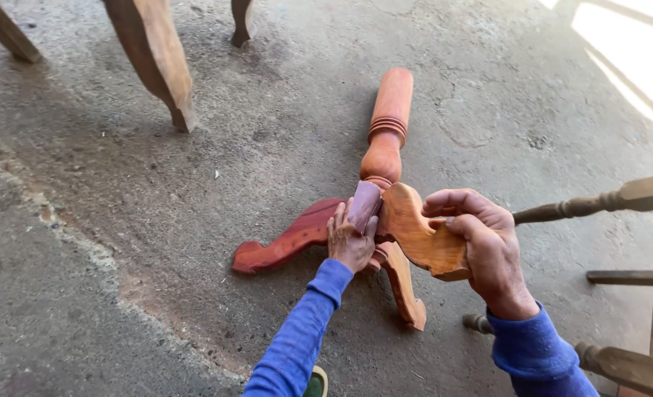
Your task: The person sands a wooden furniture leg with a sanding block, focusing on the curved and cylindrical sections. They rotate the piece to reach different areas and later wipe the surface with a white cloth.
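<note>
Head cam looks down on a reddish turned wooden pedestal (385, 140) lying on the concrete floor (120, 242), column pointing away, curved legs splayed near the person. Left hand (351, 242) presses a small purplish sanding block (364, 206) against the joint where the legs meet, fingers wrapped round it. Right hand (484, 246) is clamped around the upturned curved leg (422, 235). Dark chair (635, 279) sits just right, other wooden legs (157, 59) well apart up top.

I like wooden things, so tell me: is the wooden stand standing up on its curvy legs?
No, the wooden stand lies on its side on the concrete floor, its curved legs sticking sideways.
</note>
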